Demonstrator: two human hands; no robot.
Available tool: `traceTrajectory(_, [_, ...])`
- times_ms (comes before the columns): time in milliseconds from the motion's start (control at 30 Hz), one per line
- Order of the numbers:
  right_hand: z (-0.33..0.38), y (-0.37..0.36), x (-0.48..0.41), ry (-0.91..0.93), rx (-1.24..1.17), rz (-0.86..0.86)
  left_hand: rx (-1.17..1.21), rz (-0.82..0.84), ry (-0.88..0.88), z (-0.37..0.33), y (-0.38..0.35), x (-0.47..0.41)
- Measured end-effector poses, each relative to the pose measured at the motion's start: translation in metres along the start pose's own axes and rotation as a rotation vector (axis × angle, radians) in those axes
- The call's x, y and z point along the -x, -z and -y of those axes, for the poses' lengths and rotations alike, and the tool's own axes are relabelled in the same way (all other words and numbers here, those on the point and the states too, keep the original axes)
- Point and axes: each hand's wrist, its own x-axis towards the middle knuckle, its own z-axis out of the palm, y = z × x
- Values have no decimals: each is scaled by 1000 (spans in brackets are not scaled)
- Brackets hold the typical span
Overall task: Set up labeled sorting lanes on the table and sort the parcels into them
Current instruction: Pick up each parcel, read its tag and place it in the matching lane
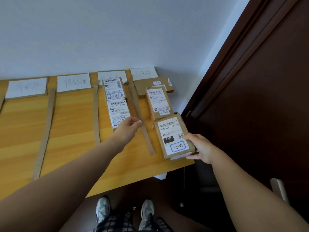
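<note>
- Pale wall (100, 30) and a dark wooden door (259, 97) frame the wooden table (70, 131), which is pushed against the wall and split into lanes by cardboard strips; the strip nearest the door (142, 121) serves as my landmark.
- Four white label cards stand along the wall end of the table, one heading each lane; the handwriting is too faint to read with confidence.
- On the door side of that strip, three parcels lie in a row: a flat one (153, 87) by the wall, a second (158, 102) in front of it, and the nearest parcel (173, 137) close to the table's front edge.
- On the other side of the strip, two parcels sit end to end, one by the wall (113, 89) and one nearer the person (118, 113).
- Right hand (200, 148) is clamped on the near corner of the nearest parcel, thumb on top, fingers curled under its edge.
- Left hand (128, 126) hovers just beside the strip, over the near end of the parcel there, its fingers loosely together and holding nothing.
- Lanes appear set up, so sorting seems to be in hand, with this parcel being seated in the last lane.
- Next, I judge, the parcel wants nudging square behind the others, clear of the table's edge, before the right hand lets go; the two lanes far from the strip hold nothing.
</note>
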Motion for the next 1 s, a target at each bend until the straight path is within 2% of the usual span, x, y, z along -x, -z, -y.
traceTrajectory(333, [-11, -4, -26, -45, -95, 10, -10, -42, -6, 10, -20, 3])
traceTrajectory(800, [3, -2, -30, 88, 207, -62, -35, -70, -8, 7, -21, 3])
traceTrajectory(1000, [7, -2, -24, 284, 407, -204, -22, -75, -39, 2, -17, 6])
